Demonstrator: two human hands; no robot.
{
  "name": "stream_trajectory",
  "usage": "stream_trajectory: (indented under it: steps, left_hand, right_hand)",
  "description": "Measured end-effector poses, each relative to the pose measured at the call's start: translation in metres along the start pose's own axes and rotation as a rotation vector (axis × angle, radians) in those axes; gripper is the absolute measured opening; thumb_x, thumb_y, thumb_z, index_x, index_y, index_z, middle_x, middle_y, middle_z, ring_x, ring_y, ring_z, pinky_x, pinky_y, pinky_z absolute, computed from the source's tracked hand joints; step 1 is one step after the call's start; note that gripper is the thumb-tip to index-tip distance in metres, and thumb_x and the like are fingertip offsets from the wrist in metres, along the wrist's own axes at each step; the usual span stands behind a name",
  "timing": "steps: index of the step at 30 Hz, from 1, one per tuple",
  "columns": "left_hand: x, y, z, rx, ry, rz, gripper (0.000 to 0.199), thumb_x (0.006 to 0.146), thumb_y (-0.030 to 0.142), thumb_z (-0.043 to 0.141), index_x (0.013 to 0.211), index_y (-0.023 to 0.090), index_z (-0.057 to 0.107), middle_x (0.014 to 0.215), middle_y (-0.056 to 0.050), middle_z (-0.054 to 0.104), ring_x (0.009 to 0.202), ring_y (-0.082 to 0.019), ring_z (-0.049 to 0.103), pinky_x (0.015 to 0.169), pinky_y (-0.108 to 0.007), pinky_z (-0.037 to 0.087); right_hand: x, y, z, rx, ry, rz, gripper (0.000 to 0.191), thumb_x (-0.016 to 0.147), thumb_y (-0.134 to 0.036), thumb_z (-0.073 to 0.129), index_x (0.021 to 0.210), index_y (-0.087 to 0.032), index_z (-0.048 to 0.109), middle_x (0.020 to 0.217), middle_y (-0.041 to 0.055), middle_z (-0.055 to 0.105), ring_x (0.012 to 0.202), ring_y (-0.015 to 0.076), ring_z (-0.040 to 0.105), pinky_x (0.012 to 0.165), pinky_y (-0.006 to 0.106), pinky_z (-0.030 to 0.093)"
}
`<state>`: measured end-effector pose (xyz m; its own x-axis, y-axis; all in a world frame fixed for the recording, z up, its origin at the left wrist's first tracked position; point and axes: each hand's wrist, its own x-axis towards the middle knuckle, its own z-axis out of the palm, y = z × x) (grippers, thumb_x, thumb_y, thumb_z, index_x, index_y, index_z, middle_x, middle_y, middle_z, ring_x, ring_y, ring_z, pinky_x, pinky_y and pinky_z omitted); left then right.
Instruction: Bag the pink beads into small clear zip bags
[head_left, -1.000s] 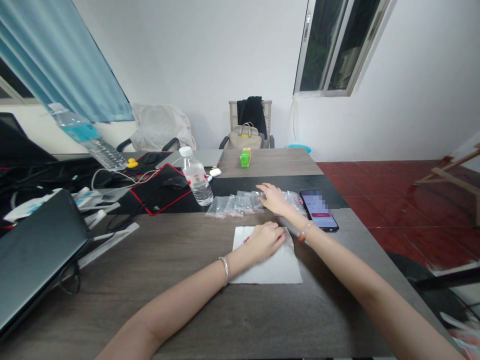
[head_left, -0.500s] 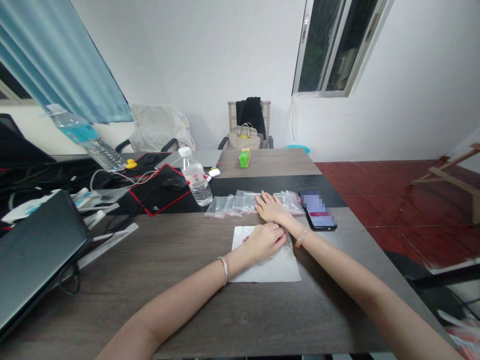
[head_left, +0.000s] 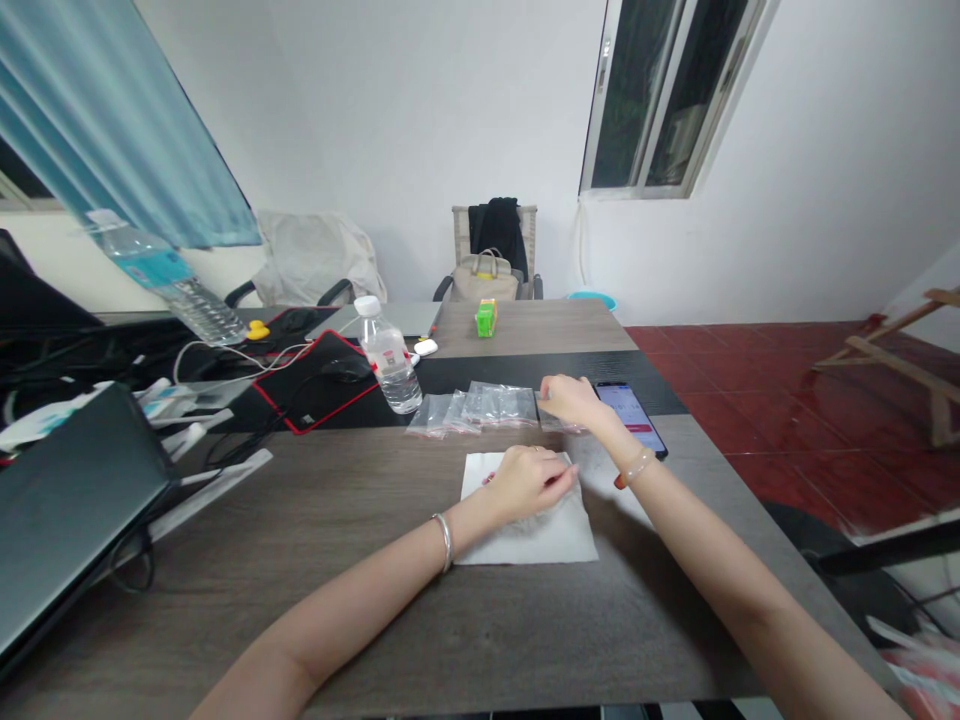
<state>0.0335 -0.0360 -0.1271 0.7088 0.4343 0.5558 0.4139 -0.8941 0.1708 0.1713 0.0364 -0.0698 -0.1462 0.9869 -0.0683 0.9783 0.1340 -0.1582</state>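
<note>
A white sheet of paper (head_left: 525, 545) lies on the table before me. My left hand (head_left: 529, 483) rests on it with bent fingers; a small red mark or item shows beside the knuckles, and whatever lies under the palm is hidden. Farther out, my right hand (head_left: 571, 402) is over the right end of a row of clear plastic bags (head_left: 484, 405). Its fingers are drawn together and point left and down; what they pinch, if anything, cannot be made out. Close to the right wrist lies a phone (head_left: 628, 410) with its screen lit.
Left of the bags stands a water bottle (head_left: 390, 360). A dark laptop (head_left: 82, 510), cables and a red-edged mouse pad (head_left: 319, 385) fill the left side. A green box (head_left: 486, 318) sits at the far end, before a chair holding a bag (head_left: 484, 278).
My right hand has lifted from lying flat across the bags and shifted right, its fingers now drawn together. My left hand has stayed on the paper.
</note>
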Motion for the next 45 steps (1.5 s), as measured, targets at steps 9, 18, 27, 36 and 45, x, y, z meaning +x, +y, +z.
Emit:
stream_trajectory:
  steps: [9, 18, 27, 36, 45]
  left_hand:
    - [0.009, -0.002, -0.012, -0.416, 0.088, -0.393, 0.058, 0.096, 0.043, 0.036, 0.044, 0.018, 0.040, 0.043, 0.002, 0.045, 0.046, -0.010, 0.042, 0.053, -0.024, 0.035]
    - [0.033, -0.016, -0.052, -0.773, 0.283, -0.689, 0.059, 0.088, 0.056, 0.041, 0.042, 0.018, 0.046, 0.042, 0.002, 0.045, 0.044, -0.009, 0.043, 0.049, -0.023, 0.035]
    - [0.043, -0.039, -0.082, -0.826, 0.328, -0.779, 0.051, 0.083, 0.052, 0.049, 0.046, 0.016, 0.051, 0.043, 0.002, 0.046, 0.040, -0.007, 0.038, 0.043, -0.022, 0.028]
    - [0.041, -0.030, -0.087, -0.432, -0.041, -0.593, 0.031, 0.082, 0.046, 0.059, 0.069, 0.017, 0.057, 0.060, 0.003, 0.056, 0.054, -0.010, 0.047, 0.054, -0.022, 0.034]
    - [0.042, -0.012, -0.091, 0.226, -0.152, -0.523, 0.022, 0.089, 0.038, 0.053, 0.081, 0.018, 0.056, 0.075, -0.002, 0.064, 0.071, -0.018, 0.061, 0.058, -0.024, 0.035]
  right_hand:
    - [-0.004, -0.009, -0.004, -0.134, -0.225, 0.094, 0.039, 0.079, -0.033, 0.064, 0.110, -0.011, 0.070, 0.113, 0.0224, 0.069, 0.112, 0.0336, 0.063, 0.096, 0.047, 0.041]
    - [-0.008, -0.016, -0.001, -0.163, -0.193, 0.085, 0.031, 0.078, -0.021, 0.061, 0.105, -0.014, 0.073, 0.109, 0.0201, 0.071, 0.108, 0.0351, 0.064, 0.093, 0.050, 0.044]
    - [-0.007, 0.013, -0.028, 0.067, -0.061, 0.124, 0.021, 0.074, -0.020, 0.063, 0.087, -0.007, 0.072, 0.092, 0.0209, 0.073, 0.094, 0.0329, 0.068, 0.079, 0.038, 0.049]
    - [-0.022, 0.034, -0.069, 0.692, 0.034, 0.072, 0.018, 0.078, -0.017, 0.053, 0.062, -0.013, 0.061, 0.066, 0.0057, 0.068, 0.051, 0.0084, 0.059, 0.040, 0.016, 0.033]
    - [-0.022, -0.004, -0.054, 1.230, -0.137, 0.028, 0.011, 0.074, -0.016, 0.060, 0.063, -0.012, 0.062, 0.063, 0.0047, 0.067, 0.053, 0.0097, 0.063, 0.040, 0.015, 0.033]
